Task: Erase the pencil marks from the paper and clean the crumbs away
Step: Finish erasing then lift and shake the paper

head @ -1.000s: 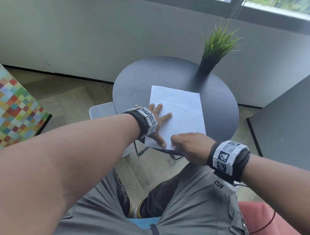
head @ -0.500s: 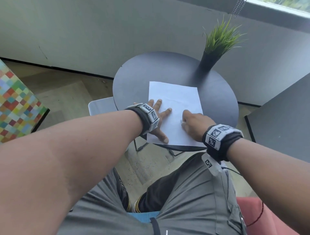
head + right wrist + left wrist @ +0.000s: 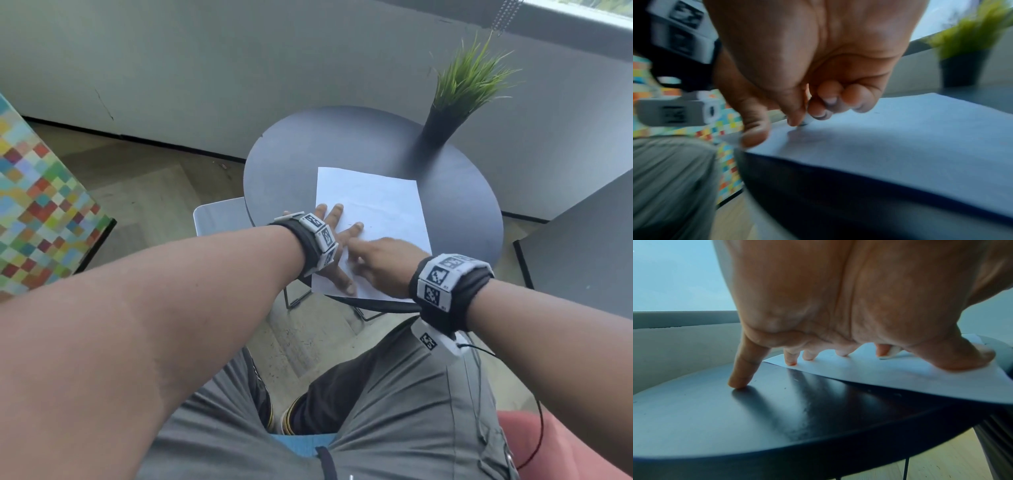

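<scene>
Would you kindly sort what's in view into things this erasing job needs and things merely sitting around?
In use: paper, eraser pinched in right hand, left hand pressing the sheet flat, round table.
Lying about: potted grass plant, chequered cushion.

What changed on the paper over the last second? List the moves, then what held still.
The right hand, pinching a small white eraser, went from the paper's near edge up onto the sheet, then swept left until it sits beside the left hand. The left hand stayed spread flat, pressing the paper's left side, little finger on the round table. Paper and potted plant held still.
</scene>
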{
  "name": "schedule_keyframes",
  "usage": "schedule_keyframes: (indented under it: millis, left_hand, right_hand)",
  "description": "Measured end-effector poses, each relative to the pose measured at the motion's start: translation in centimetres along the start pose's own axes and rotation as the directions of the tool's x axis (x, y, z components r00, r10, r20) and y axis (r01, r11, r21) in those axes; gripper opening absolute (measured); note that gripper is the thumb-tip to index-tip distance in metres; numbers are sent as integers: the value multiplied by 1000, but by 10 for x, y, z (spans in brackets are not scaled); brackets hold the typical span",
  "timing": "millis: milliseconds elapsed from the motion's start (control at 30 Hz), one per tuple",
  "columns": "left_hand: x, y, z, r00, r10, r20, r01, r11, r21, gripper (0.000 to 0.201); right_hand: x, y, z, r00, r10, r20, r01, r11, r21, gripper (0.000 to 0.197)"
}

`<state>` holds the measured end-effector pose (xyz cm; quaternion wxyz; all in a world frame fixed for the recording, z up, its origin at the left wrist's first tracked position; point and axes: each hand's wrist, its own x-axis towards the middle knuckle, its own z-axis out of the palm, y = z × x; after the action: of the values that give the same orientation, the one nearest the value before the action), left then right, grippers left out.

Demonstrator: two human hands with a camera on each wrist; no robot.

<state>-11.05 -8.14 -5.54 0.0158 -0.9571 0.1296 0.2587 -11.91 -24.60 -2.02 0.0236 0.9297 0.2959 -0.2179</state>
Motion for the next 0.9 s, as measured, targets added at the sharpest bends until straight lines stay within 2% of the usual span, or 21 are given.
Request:
schedule_keyframes:
  millis: [67,133,167,233,333,367,433,500,533,600,667,700,767,833,900]
  left_hand:
    - [-2,1,-1,1000,-8,2,8,1000,-4,150]
    - [-3,2,-1,1000,-12,0,12,1000,-5,148]
    - [-3,2,-1,1000,-12,0,12,1000,-6,148]
    - [-3,0,-1,1000,-12,5,12,1000,-10,149]
    - [-4,-1,-1,1000,-9,11,10,1000,-9,149]
    - [-4,0,-1,1000,-8,12,8,1000,-12,149]
    - [-6,0,-2,1000,-10,17,10,1000,-27,149]
    - [-7,0,-2,1000,-14,17,15,999,-34,148]
    - [-7,0,-2,1000,-14,17,15,999,-36,147]
    - [-9,0,-3,1000,-10,9,11,999,-39,144]
    - [-13,1,-4,1000,-9,8,9,999,-37,138]
    - [-16,1,-6,1000,-11,10,11,999,-32,135]
    - [-22,2,-8,1000,-12,17,12,1000,-28,132]
    - [-23,4,-10,1000,-12,27,12,999,-31,131]
    - [-23,5,-11,999,-14,36,15,999,-34,131]
  right_hand:
    - [4,20,-7,985,168,-35,-167,986,26,21]
    - [8,43,-14,933,354,-59,-350,934,66,19]
    - [9,46,-15,922,383,-65,-378,923,72,19]
    - [8,32,-11,949,311,-58,-308,950,49,17]
    - [-3,3,1,999,32,3,-32,999,17,18]
    - [-5,4,2,1000,10,3,-10,1000,7,19]
    - [-1,26,-3,986,163,-24,-162,985,52,17]
    - [6,49,-9,936,347,-57,-340,935,103,16]
    - [7,52,-10,927,369,-70,-362,927,98,15]
    - [8,39,-8,961,270,-62,-268,963,42,15]
    - [5,19,-2,996,86,-8,-86,996,-17,18]
    - [5,17,-2,999,37,-1,-37,999,-39,20]
    - [13,32,-11,992,123,-27,-124,992,-37,18]
    - [24,63,-22,955,292,-47,-292,956,18,17]
    - [30,80,-28,931,357,-77,-356,934,34,16]
